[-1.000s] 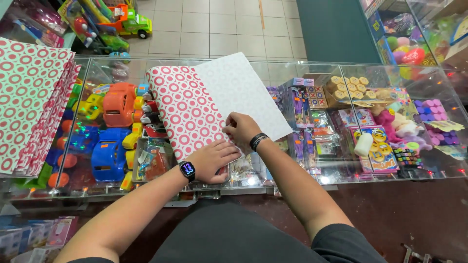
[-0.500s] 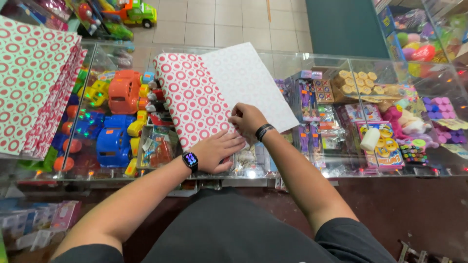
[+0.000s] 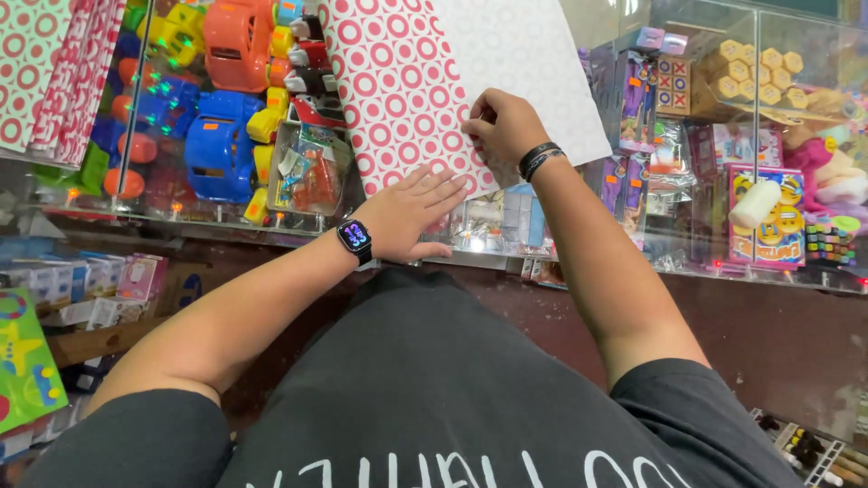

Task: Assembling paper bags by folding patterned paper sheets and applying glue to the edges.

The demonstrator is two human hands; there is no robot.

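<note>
A sheet of wrapping paper, red with white circles on one side and plain white on the other, lies partly folded on a glass display counter. My left hand, with a dark smartwatch on the wrist, presses flat on the paper's near edge with fingers spread. My right hand, wearing a black wristband, pinches the paper at the fold line between the red part and the white part.
More red-and-white patterned sheets lie stacked at the far left of the counter. Under the glass sit colourful plastic toy vehicles, boxed toys and small packets. Boxes stand on a low shelf at the left.
The view has dropped and come closer to the counter. Both hands stay on the paper; my left hand has slid a little toward its near edge.
</note>
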